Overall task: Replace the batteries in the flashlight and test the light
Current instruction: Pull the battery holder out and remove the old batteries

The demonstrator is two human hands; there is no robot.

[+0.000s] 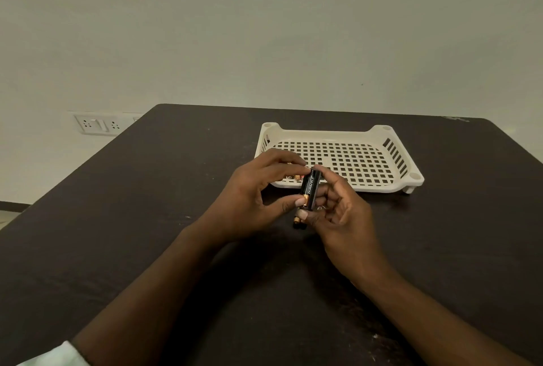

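My left hand (258,195) and right hand (338,206) pinch the battery (310,187) between them, its length tilted upright, gold end nearest me.

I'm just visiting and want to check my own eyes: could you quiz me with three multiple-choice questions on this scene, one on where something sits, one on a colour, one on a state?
1. Where is the white basket?
A. on the dark table
B. on the floor
C. on a shelf

2. What colours is the battery?
A. green
B. black and copper
C. white

3. What is the left hand doing?
A. lying flat
B. pinching the battery
C. pointing away

Answers: 1 A, its feet rest on the tabletop; 2 B, black body, copper end; 3 B, thumb and fingertip pinch it.
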